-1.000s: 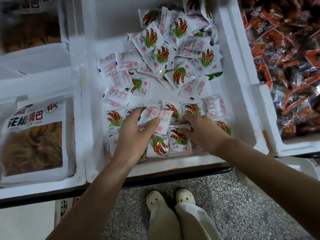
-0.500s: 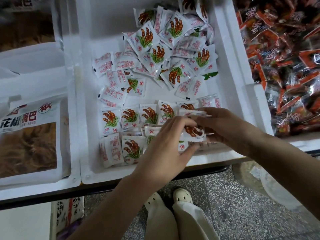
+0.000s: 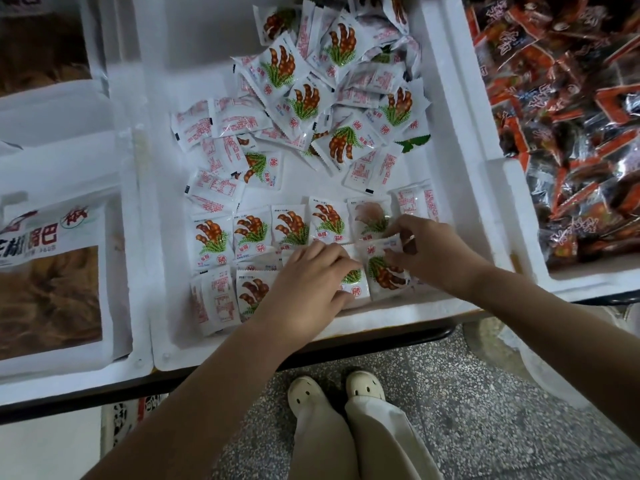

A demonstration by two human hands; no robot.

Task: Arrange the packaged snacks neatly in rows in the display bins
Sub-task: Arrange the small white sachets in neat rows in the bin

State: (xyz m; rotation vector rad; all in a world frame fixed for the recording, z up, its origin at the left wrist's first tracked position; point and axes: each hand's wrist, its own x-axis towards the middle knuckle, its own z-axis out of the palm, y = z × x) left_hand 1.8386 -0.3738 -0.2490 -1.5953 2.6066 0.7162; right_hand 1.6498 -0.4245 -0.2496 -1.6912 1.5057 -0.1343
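A packet (image 3: pixel 386 278) is being pinched at its far edge by the right hand (image 3: pixel 427 251), just inside the near wall of the bin (image 3: pixel 381 318), long axis pointing away from that wall. The left hand (image 3: pixel 308 282) is being pressed flat on the row (image 3: pixel 252 294) alongside, nearer that wall.

White foam bin (image 3: pixel 446 174) occupies frame centre. A loose heap (image 3: pixel 332 98) of small white snack packets, some face up and some face down, fills its 12 to 1 o'clock portion. A far row (image 3: pixel 270 232) of face-up packets lies side by side across the bin from 9 toward 3 o'clock. A near row (image 3: pixel 221 299) sits just below it at 7 o'clock, partly covered. Left hand (image 3: pixel 304 282) rests palm down on the near row, fingers touching packets. Right hand (image 3: pixel 429 251), at 4 o'clock in the bin, pinches the top edge of the held packet (image 3: pixel 386 277), which lies just beside the left fingertips. A large bag (image 3: pixel 52 271) lies in the neighbouring bin at 9 o'clock. Red-and-black packets (image 3: pixel 571 116) are heaped at 2 o'clock. Pale shoes (image 3: pixel 336 389) stand on speckled floor at 6 o'clock.
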